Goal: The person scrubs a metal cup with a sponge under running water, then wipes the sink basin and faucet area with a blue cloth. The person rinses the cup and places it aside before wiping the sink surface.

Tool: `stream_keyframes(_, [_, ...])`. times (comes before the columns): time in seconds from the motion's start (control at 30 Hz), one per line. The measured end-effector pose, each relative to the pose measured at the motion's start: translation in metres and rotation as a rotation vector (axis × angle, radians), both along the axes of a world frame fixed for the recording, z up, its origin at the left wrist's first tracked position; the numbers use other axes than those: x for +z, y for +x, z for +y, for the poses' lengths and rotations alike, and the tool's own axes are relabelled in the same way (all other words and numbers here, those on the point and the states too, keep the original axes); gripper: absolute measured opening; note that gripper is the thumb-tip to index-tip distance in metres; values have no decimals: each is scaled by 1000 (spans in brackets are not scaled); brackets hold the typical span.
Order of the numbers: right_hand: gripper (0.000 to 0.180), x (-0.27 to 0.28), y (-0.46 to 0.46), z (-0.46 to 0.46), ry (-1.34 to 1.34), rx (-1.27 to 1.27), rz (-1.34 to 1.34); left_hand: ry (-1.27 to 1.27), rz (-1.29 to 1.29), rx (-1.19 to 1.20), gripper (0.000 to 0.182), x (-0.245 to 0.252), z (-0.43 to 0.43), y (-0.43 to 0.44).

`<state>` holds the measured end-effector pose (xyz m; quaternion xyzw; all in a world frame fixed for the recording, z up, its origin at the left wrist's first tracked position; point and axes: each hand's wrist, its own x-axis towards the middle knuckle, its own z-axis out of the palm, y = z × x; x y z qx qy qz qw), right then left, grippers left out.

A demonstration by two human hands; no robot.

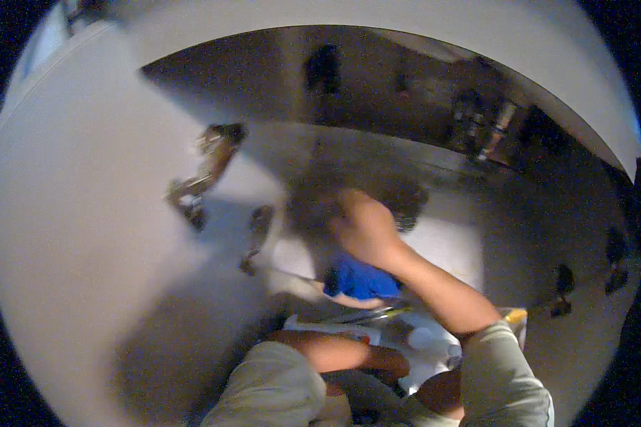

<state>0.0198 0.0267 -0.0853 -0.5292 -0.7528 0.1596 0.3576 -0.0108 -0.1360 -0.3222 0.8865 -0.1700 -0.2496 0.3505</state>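
Note:
My right hand [364, 227] reaches forward beside a dark, textured mass [411, 205]; its fingers are blurred, and whether they hold anything cannot be made out. Directly below that hand lies bright blue cloth [363, 280], with a skin-coloured strip along its lower edge. My left forearm crosses low in front of me, and my left hand [390, 362] is in shadow, its fingers and any grip unclear. Around it are pale, shiny items [427, 341], perhaps plastic, with a small red spot close to the forearm. A thin, dark and yellowish-green object [379, 315] lies just beyond them.
A blurred brown and metallic fixture [208, 165] stands out against the pale surface [75, 187] at left, with a smaller dark shape [257, 229] beside it. A broad dark area [374, 69] with blurred shapes curves across the top. A yellow-edged item [515, 316] sits beside my right sleeve.

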Motion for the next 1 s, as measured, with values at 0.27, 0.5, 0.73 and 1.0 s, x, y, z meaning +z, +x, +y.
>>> stream_keyframes(0.27, [55, -104, 23, 153, -143, -88, -480, 3, 40, -108, 39, -6, 12, -5])
stream_keyframes(0.5, [41, -86, 227, 41, 291, -332, -509, -11, 61, -186, 40, -11, 25, -9])
stream_keyframes(0.73, [40, -52, 347, -88, 80, -1040, -754, 9, 100, -298, 41, -14, 18, -7])
stream_keyframes(1.0, [38, -68, 296, -157, -22, -1049, -844, 26, 121, -345, 42, -18, 17, -7])
